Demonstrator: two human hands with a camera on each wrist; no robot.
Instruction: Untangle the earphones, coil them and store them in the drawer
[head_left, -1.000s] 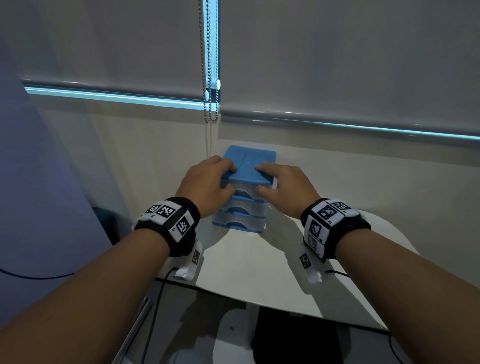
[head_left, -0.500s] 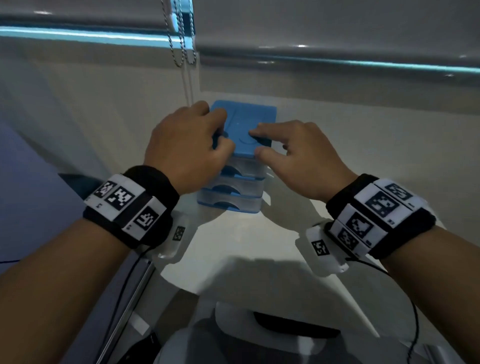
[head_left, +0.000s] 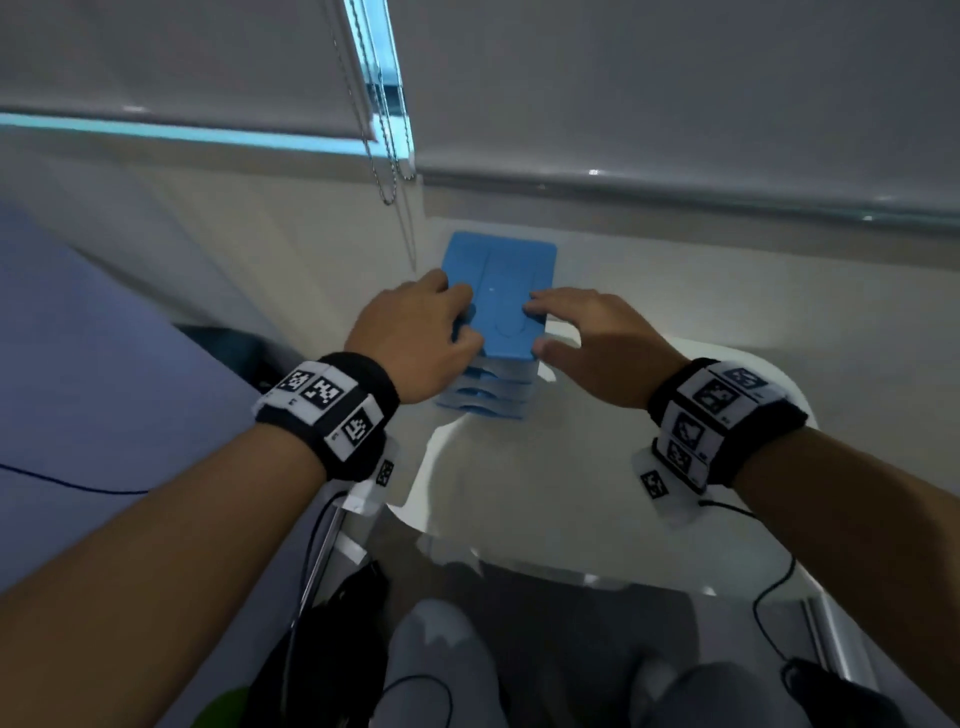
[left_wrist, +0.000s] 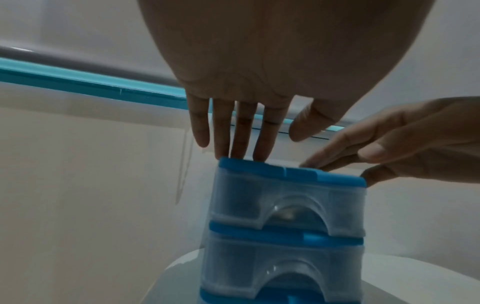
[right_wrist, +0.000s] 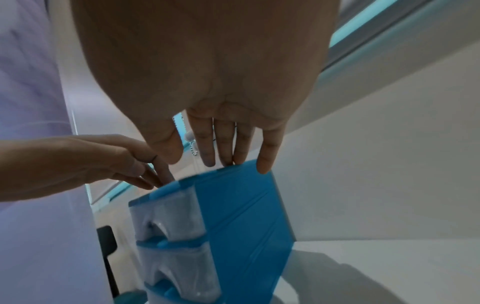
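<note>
While both my hands rest on the blue top of the small drawer unit, it stands at the far edge of the white table, close to the wall. My left hand lies on the top's left side, fingers straight and loose, tips touching the lid, gripping nothing. My right hand lies on the right side, fingers flat on the lid and thumb at the front corner. All 3 translucent drawers sit closed. Something pale shows inside the top one; I cannot tell whether it is the earphones.
</note>
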